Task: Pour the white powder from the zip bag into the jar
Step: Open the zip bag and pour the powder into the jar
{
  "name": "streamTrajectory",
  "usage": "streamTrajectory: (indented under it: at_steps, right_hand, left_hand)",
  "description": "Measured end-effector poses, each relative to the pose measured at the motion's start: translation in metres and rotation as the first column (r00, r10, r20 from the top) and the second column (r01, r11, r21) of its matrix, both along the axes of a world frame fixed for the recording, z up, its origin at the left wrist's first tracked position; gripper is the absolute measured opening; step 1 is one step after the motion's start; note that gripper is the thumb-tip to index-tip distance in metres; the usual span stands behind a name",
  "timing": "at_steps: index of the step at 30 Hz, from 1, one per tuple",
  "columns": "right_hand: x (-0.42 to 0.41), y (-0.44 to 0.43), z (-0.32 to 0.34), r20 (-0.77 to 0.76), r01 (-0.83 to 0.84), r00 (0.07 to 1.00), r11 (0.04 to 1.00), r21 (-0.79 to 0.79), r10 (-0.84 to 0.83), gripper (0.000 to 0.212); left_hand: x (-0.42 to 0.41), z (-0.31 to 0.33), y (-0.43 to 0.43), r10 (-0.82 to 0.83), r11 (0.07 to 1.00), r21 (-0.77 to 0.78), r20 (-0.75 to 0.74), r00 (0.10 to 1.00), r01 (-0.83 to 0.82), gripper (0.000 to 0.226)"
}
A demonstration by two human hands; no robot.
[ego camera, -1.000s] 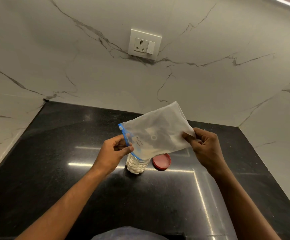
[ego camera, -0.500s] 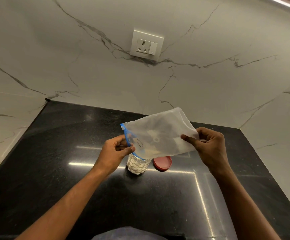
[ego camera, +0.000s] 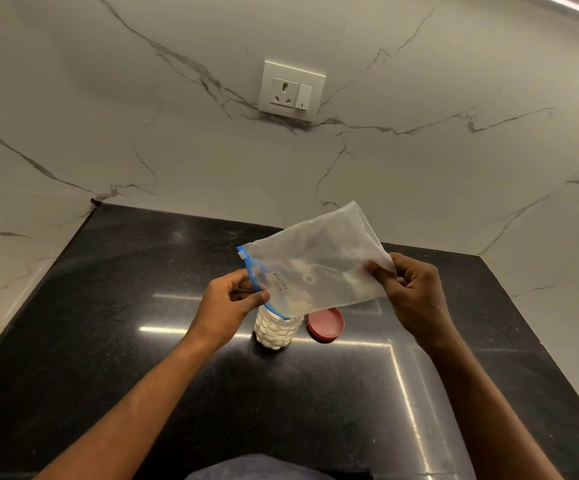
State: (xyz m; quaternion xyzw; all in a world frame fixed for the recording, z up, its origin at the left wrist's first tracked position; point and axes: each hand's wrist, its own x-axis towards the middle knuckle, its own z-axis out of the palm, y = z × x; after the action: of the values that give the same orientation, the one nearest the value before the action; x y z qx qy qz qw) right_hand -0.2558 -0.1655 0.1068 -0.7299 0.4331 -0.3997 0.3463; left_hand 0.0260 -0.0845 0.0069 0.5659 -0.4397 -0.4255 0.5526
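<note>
While the zip bag [ego camera: 315, 268] hangs tilted over the jar [ego camera: 276, 329], mouth down and to the left, the pour looks nearly finished: the jar appears filled with white powder almost to its neck, and only a small pale residue shows in the bag's lower fold and right corner. Remaining, by estimate: shake out the last of it, then fit the lid. Left hand [ego camera: 230, 303]: thumb and fingers pinched on the bag's blue zip strip, holding the mouth at the jar's rim; whether the strip touches the rim cannot be told. Right hand [ego camera: 412, 292]: fingers clenched on the raised bottom corner of the bag. Zip bag: thin, frosted, translucent plastic, limp and creased, handwritten label near the mouth. Jar: small, clear, dimpled wall, upright on the countertop [ego camera: 142, 341]. Red lid [ego camera: 326, 324]: round, flat, lying just beside the jar on its right. Countertop: black polished stone, speckled, reflective.
</note>
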Motion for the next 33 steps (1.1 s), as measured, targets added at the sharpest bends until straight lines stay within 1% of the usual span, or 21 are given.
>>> streamTrajectory:
  at_steps: [3, 6, 9, 11, 13, 15, 17, 20, 22, 25, 27, 30, 33]
  right_hand:
    - [-0.0001, 0.0016, -0.0011, 0.022, -0.002, 1.000, 1.000, 0.018, 0.001, 0.005]
    - [-0.0001, 0.0011, -0.0001, 0.019, 0.056, 0.998, 0.998, -0.018, -0.056, 0.012]
    - [-0.0008, 0.0000, -0.0013, -0.012, 0.013, 1.000, 1.000, -0.002, -0.013, 0.009]
    - [-0.0006, 0.0015, -0.0013, 0.009, -0.010, 1.000, 1.000, 0.020, 0.010, 0.009]
    - [-0.0003, 0.0033, 0.0004, 0.044, 0.023, 0.999, 1.000, 0.015, -0.023, 0.011]
    - [-0.0010, 0.0025, 0.0002, 0.018, 0.062, 0.998, 0.998, -0.028, -0.062, 0.015]
    - [-0.0008, 0.0009, -0.0012, -0.006, 0.036, 0.999, 0.999, -0.011, -0.036, 0.010]
    - [0.0005, 0.0032, -0.0012, 0.010, -0.027, 1.000, 0.999, 0.043, 0.026, 0.013]
    - [0.0002, 0.0040, -0.0002, 0.016, 0.001, 1.000, 1.000, 0.021, -0.001, 0.006]
    - [-0.0001, 0.0029, 0.0006, -0.015, 0.057, 0.998, 0.998, -0.034, -0.058, 0.009]
    - [0.0011, 0.0019, -0.0001, -0.012, 0.021, 1.000, 1.000, 0.005, -0.021, 0.008]
    - [0.0030, 0.0034, 0.0003, 0.006, -0.020, 1.000, 0.999, 0.039, 0.019, 0.013]
    - [0.0018, 0.0031, 0.0023, 0.037, 0.015, 0.999, 1.000, 0.009, -0.016, 0.004]
  left_hand:
    - [0.0004, 0.0002, 0.0008, -0.001, 1.000, -0.002, -0.007, 1.000, 0.001, 0.030]
    - [-0.0004, -0.0001, 0.0017, -0.003, 1.000, 0.006, -0.003, 1.000, 0.003, 0.032]
    - [-0.0005, 0.0002, 0.0018, -0.007, 1.000, 0.000, -0.001, 1.000, 0.007, 0.031]
    - [0.0002, 0.0006, 0.0020, -0.003, 1.000, -0.001, -0.004, 1.000, 0.003, 0.030]
    - [0.0003, 0.0007, 0.0024, -0.002, 1.000, 0.001, -0.005, 1.000, 0.002, 0.031]
    - [-0.0005, 0.0006, 0.0025, -0.003, 1.000, 0.003, -0.002, 1.000, 0.003, 0.032]
    - [-0.0008, 0.0004, 0.0022, -0.002, 1.000, 0.008, 0.000, 1.000, 0.002, 0.030]
    - [-0.0003, -0.0002, 0.0020, 0.003, 1.000, 0.008, -0.012, 1.000, -0.003, 0.027]
    - [0.0002, -0.0005, 0.0025, 0.009, 1.000, 0.012, -0.006, 1.000, -0.009, 0.030]
    - [0.0006, -0.0017, 0.0023, 0.008, 1.000, 0.008, 0.002, 1.000, -0.008, 0.031]
    - [0.0012, -0.0028, 0.0012, 0.011, 1.000, 0.014, 0.009, 1.000, -0.011, 0.028]
    - [0.0021, -0.0044, -0.0001, 0.017, 1.000, 0.019, 0.017, 1.000, -0.017, 0.023]
    - [0.0015, -0.0044, 0.0003, 0.015, 1.000, 0.011, 0.014, 1.000, -0.015, 0.026]
